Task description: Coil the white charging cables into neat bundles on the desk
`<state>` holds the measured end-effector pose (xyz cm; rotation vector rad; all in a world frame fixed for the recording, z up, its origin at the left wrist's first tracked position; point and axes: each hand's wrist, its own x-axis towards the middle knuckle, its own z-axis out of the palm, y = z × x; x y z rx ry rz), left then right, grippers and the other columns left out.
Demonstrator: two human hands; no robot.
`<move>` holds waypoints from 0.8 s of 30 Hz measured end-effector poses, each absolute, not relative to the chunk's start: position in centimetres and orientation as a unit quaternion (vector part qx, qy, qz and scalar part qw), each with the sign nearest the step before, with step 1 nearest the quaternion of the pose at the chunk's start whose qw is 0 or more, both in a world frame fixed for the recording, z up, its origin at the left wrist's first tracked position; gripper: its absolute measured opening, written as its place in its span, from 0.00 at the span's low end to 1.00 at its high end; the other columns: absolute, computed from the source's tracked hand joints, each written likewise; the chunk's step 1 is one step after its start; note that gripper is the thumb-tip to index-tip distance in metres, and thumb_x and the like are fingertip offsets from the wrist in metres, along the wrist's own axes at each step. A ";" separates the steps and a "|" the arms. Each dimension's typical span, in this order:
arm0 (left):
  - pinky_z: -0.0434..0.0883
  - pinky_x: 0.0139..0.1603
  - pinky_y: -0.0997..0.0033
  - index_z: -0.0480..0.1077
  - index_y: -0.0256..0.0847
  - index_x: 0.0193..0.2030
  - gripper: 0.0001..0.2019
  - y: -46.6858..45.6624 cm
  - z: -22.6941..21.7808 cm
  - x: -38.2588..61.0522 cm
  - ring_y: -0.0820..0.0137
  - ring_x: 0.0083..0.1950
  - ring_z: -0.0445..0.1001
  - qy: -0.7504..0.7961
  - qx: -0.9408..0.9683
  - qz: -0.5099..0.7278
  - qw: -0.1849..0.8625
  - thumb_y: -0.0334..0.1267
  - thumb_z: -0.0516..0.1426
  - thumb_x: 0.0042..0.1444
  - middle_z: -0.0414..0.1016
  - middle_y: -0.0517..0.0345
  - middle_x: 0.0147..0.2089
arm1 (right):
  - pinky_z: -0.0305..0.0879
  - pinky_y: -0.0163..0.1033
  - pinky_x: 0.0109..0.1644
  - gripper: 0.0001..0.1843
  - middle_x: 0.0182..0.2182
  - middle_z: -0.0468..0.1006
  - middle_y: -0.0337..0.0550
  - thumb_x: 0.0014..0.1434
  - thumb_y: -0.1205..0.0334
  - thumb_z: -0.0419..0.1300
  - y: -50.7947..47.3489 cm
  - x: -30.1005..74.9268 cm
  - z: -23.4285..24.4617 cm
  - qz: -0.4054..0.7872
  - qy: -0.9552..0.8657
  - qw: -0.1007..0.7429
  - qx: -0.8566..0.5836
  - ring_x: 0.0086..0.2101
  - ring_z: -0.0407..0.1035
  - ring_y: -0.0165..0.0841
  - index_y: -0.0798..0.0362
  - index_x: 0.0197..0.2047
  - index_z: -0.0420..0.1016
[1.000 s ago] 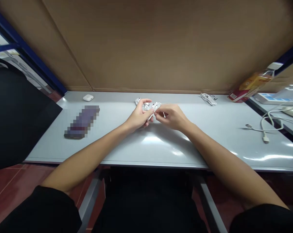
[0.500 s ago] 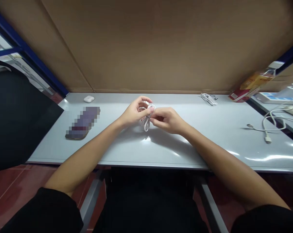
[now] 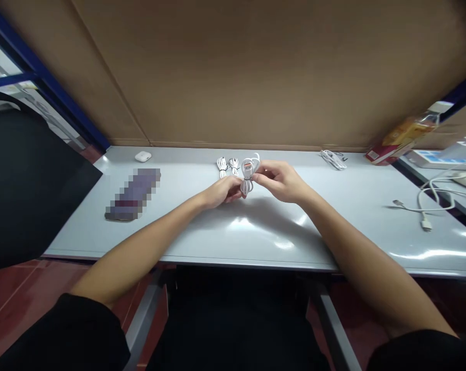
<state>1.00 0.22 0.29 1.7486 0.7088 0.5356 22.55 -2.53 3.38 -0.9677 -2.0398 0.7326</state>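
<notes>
Between my two hands stands a small coiled white cable (image 3: 247, 176), bound at its middle, with a red-marked part near the top. My left hand (image 3: 221, 191) pinches its lower end, and the fingertips of my right hand (image 3: 276, 180) grip it from the right. Just behind my left hand, two more bundled white cables (image 3: 222, 167) (image 3: 234, 166) lie on the grey table (image 3: 279, 232), apart from my fingers.
A third white cable bundle (image 3: 333, 159) lies at the back right. A white earbud case (image 3: 143, 156) and a pixelated flat object (image 3: 134, 195) are on the left. A loose white cable (image 3: 424, 206) and a bottle (image 3: 408, 133) are far right. Cardboard (image 3: 233, 77) walls the back.
My hands have shifted slightly right and apart. The cable now stands upright as a tighter bundle between them, and two cable bundles on the table show behind my left hand.
</notes>
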 end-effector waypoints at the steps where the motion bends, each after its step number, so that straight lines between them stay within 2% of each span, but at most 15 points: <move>1: 0.57 0.26 0.70 0.66 0.41 0.28 0.21 0.0 0.3 1.1 0.72 0.24 0.57 0.294 0.751 0.235 0.543 0.51 0.46 0.67 0.59 0.60 0.23 | 0.54 0.38 0.32 0.14 0.26 0.69 0.37 0.67 0.54 0.59 -2.3 22.7 3.4 0.299 -0.789 0.376 -0.382 0.28 0.59 0.30 0.52 0.32 0.73; 5: 0.59 0.30 0.69 0.61 0.41 0.28 0.25 -0.9 0.5 1.3 0.72 0.27 0.58 0.301 0.779 0.266 0.481 0.58 0.50 0.69 0.60 0.60 0.26 | 0.57 0.38 0.34 0.14 0.28 0.72 0.38 0.66 0.52 0.60 -1.8 23.3 3.3 0.328 -0.783 0.366 -0.381 0.29 0.61 0.30 0.52 0.32 0.74; 9: 0.57 0.26 0.69 0.63 0.41 0.27 0.27 -1.0 0.7 1.7 0.72 0.24 0.56 0.296 0.727 0.245 0.569 0.58 0.44 0.71 0.59 0.60 0.24 | 0.57 0.38 0.33 0.14 0.28 0.72 0.38 0.66 0.52 0.60 -1.4 23.6 3.1 0.348 -0.781 0.354 -0.380 0.29 0.60 0.30 0.52 0.33 0.75; 11: 0.54 0.24 0.70 0.62 0.41 0.27 0.25 -0.9 0.7 1.8 0.73 0.23 0.55 0.301 0.686 0.248 0.614 0.55 0.45 0.71 0.58 0.60 0.24 | 0.56 0.38 0.33 0.13 0.28 0.72 0.38 0.66 0.53 0.60 -1.4 23.6 2.9 0.337 -0.788 0.348 -0.379 0.29 0.60 0.30 0.52 0.33 0.75; 13: 0.54 0.23 0.70 0.63 0.41 0.25 0.24 -0.8 0.6 1.9 0.73 0.22 0.55 0.329 0.672 0.246 0.616 0.52 0.45 0.70 0.59 0.60 0.22 | 0.55 0.37 0.33 0.12 0.27 0.71 0.36 0.66 0.55 0.59 -1.4 23.6 2.6 0.305 -0.803 0.337 -0.386 0.28 0.60 0.29 0.52 0.34 0.74; 15: 0.57 0.25 0.69 0.66 0.41 0.24 0.26 -0.8 0.4 1.9 0.71 0.23 0.58 0.366 0.704 0.238 0.560 0.50 0.44 0.71 0.62 0.58 0.21 | 0.54 0.37 0.32 0.12 0.26 0.69 0.35 0.67 0.57 0.58 -1.4 23.5 2.3 0.266 -0.819 0.321 -0.395 0.27 0.58 0.29 0.52 0.33 0.74; 19: 0.61 0.31 0.67 0.72 0.41 0.23 0.30 -1.2 0.0 1.7 0.67 0.28 0.66 0.406 0.806 0.236 0.360 0.52 0.45 0.72 0.69 0.55 0.23 | 0.54 0.38 0.33 0.11 0.27 0.72 0.37 0.66 0.61 0.56 -1.0 23.9 1.6 0.199 -0.840 0.279 -0.420 0.27 0.60 0.30 0.52 0.33 0.76; 22: 0.62 0.33 0.66 0.70 0.42 0.24 0.25 -0.9 0.0 1.4 0.67 0.27 0.66 0.437 0.828 0.233 0.262 0.50 0.49 0.71 0.68 0.58 0.23 | 0.55 0.39 0.33 0.12 0.28 0.75 0.40 0.65 0.61 0.56 -0.1 24.4 0.8 0.143 -0.840 0.240 -0.466 0.27 0.62 0.32 0.52 0.33 0.78; 24: 0.67 0.39 0.64 0.72 0.42 0.29 0.17 -0.4 -0.1 1.0 0.66 0.31 0.69 0.442 0.832 0.264 0.207 0.45 0.54 0.67 0.71 0.58 0.28 | 0.55 0.39 0.34 0.12 0.30 0.78 0.43 0.66 0.60 0.56 0.5 24.7 0.3 0.118 -0.828 0.220 -0.501 0.28 0.64 0.33 0.52 0.35 0.80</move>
